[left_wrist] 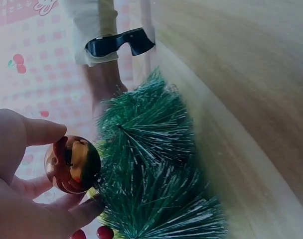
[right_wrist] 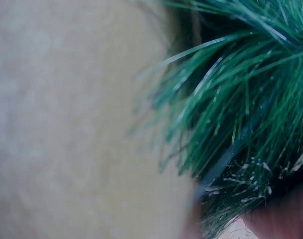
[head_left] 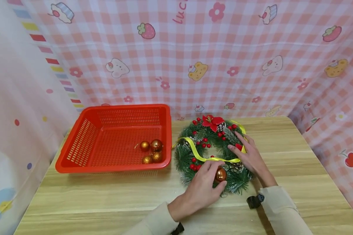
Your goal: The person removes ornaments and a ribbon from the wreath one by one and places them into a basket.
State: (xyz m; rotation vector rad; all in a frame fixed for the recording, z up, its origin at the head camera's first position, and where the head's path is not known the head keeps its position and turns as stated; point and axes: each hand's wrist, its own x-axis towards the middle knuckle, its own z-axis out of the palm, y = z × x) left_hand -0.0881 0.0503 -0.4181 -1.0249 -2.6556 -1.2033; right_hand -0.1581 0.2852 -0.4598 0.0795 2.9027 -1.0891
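Note:
In the head view a green artificial wreath (head_left: 185, 156) lies on the table, with red berries, pine cones and a red poinsettia (head_left: 212, 122). My left hand (head_left: 201, 186) pinches a shiny copper bauble (head_left: 220, 174) over the wreath's near side. The left wrist view shows this bauble (left_wrist: 73, 164) between thumb and fingers, close to the green needles (left_wrist: 146, 144). Across the wreath runs a yellow ribbon (head_left: 195, 152). My right hand (head_left: 251, 158) rests on the wreath's right side, its fingers extended near the ribbon. Needles (right_wrist: 241, 94) fill much of the right wrist view.
A red plastic basket (head_left: 114, 169) stands left of the wreath, holding several copper and gold baubles (head_left: 156, 145) in its right corner. Beneath lies a wooden table (head_left: 106, 202), backed by a pink checked curtain (head_left: 170, 49).

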